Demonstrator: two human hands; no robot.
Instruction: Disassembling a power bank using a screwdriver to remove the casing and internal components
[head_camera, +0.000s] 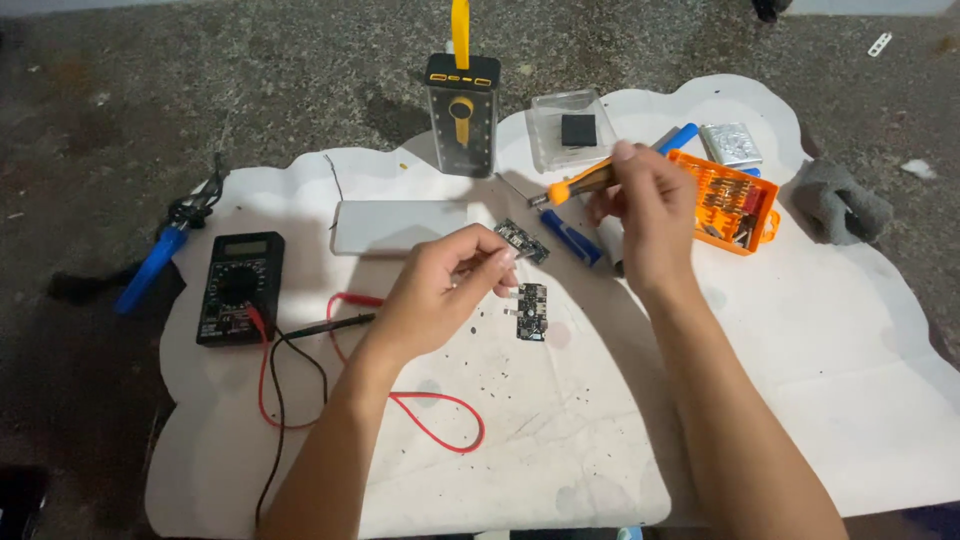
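Your right hand (648, 205) is closed around a slim screwdriver (578, 183) with an orange plastic handle and a thin metal tip, held up above the mat and slanting down to the left. Your left hand (445, 290) is curled, thumb and fingertips pinched together near a small dark circuit board (531, 311); whether something tiny sits between the fingers you cannot tell. That board lies flat on the white, ink-speckled mat (560, 420), just right of your left fingertips, with a second dark board (523, 241) lying apart above it. A flat, smooth white rectangular case (395, 226) rests behind your left hand. Left of it sits a black boxy multimeter (239, 287), its red and black leads (400, 400) looping loosely across the mat under your left forearm. A black and yellow box-shaped power bank (461, 112) stands upright at the mat's far edge, beside a clear plastic tray (572, 128). An orange bit case (728, 203) lies open behind your right hand, which partly hides it. A crumpled grey cloth (838, 200) lies on the rough, gritty floor (250, 70).
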